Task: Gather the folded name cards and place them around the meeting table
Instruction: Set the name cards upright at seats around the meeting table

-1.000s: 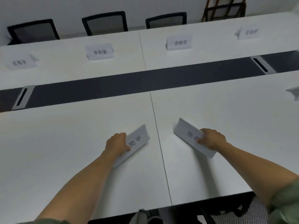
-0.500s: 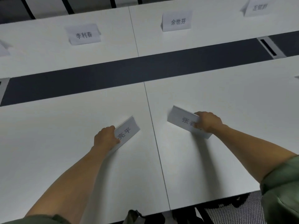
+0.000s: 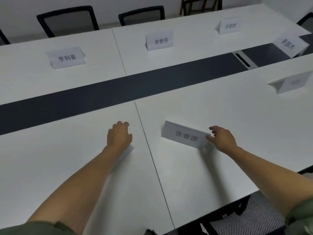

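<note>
Thumb and fingers (image 3: 211, 128) of the right hand (image 3: 222, 139) pinch the right end of a white folded paper name card (image 3: 183, 135), which rests on the long white table (image 3: 220, 175) at 1 o'clock, its dark print facing the person. At 11 o'clock the left hand (image 3: 119, 136) lies knuckles-up on a second white folded card (image 3: 127, 152), fingers curled down over it. Only a corner of this card shows by the wrist. Beyond the table's dark centre strip (image 3: 118, 92), more white name cards (image 3: 160, 41) stand from 10 to 2 o'clock.
</note>
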